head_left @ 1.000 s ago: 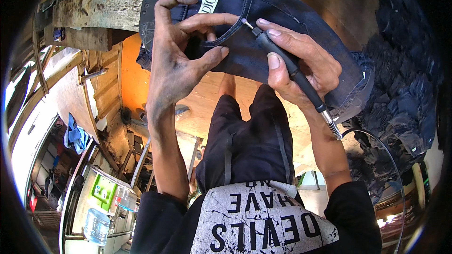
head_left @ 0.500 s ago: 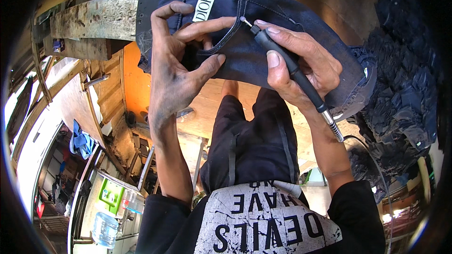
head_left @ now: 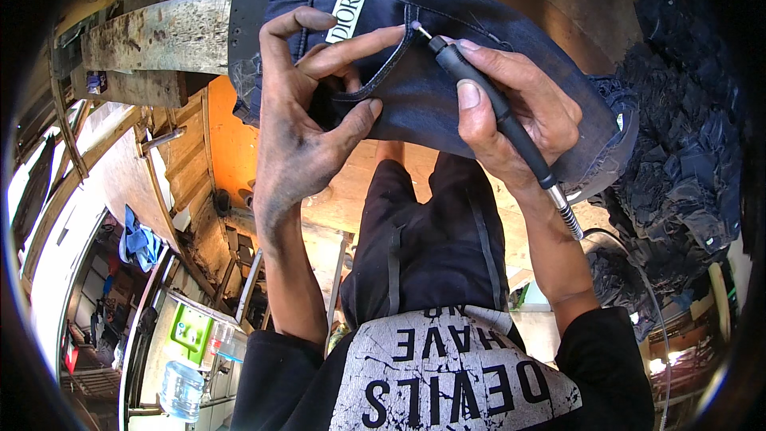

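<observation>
Dark blue denim pants (head_left: pixel 447 112) are stretched over a board's dark end, with a white label (head_left: pixel 345 16) near the waistband. My left hand (head_left: pixel 299 128) holds the pocket edge (head_left: pixel 381 73): the index finger stretches to its upper end, the thumb presses near its lower end, and other fingers curl partly out of sight at the opening. My right hand (head_left: pixel 523 104) is closed round the black handpiece of a rotary tool (head_left: pixel 493 104), held like a pen. Its small rounded grinding tip (head_left: pixel 416 25) is at the pocket seam, beside my left index fingertip.
A cable (head_left: pixel 638 259) trails from the handpiece down the right side. Dark garments are heaped in a large pile (head_left: pixel 674 152) at the right. A worn wooden board (head_left: pixel 159 36) extends left from the pants. A clear water jug (head_left: pixel 182 389) stands at lower left.
The grinding tip has shifted slightly up and to the right along the pocket seam. My left hand and the pants have moved only slightly; both grips are the same.
</observation>
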A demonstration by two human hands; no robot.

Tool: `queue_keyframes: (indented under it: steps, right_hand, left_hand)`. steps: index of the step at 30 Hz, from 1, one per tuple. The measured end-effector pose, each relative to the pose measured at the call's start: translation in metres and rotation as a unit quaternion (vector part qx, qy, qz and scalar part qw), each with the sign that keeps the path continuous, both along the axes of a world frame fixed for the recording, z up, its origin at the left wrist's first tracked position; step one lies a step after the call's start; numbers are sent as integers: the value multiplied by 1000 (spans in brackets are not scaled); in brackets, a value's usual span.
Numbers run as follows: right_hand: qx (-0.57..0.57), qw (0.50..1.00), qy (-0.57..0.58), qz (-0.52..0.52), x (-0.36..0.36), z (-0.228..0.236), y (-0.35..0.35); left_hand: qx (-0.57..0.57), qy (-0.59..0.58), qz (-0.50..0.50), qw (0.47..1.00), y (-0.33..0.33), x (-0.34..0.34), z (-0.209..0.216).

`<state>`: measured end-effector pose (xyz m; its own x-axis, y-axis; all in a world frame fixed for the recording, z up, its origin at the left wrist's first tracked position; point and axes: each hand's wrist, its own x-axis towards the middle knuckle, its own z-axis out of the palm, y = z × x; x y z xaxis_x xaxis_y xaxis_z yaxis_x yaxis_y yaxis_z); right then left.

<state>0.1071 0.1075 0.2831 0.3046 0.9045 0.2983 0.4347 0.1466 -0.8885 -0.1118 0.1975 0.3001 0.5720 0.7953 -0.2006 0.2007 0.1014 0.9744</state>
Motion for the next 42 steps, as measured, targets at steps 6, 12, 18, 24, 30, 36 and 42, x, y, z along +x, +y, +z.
queue_keyframes:
  steps: [6, 12, 18, 24, 30, 36, 42]
  right_hand:
    - [-20, 1000, 2, -17, -2, 4, 0]
    - [-28, 999, -9, -17, -2, 7, 1]
    - [-21, 999, -20, -20, -2, 8, 1]
    - [-9, 1000, -15, 8, 0, 5, 0]
    - [-2, 999, 10, 44, 4, -1, -6]
    - [23, 992, 116, -36, 13, 11, -34]
    - [-94, 977, -188, -40, 35, 45, -65]
  left_hand:
    - [-8, 16, -2, 1000, -2, 1, 3]
    - [8, 58, -18, 998, -2, 0, 10]
    - [1, 62, -17, 998, -3, 1, 15]
    - [-2, 53, 3, 999, -2, 4, 17]
    - [29, 63, -30, 997, 0, -4, 10]
    - [206, 132, 111, 963, -33, 32, 2]
    - [340, 178, 171, 907, 54, 15, -23]
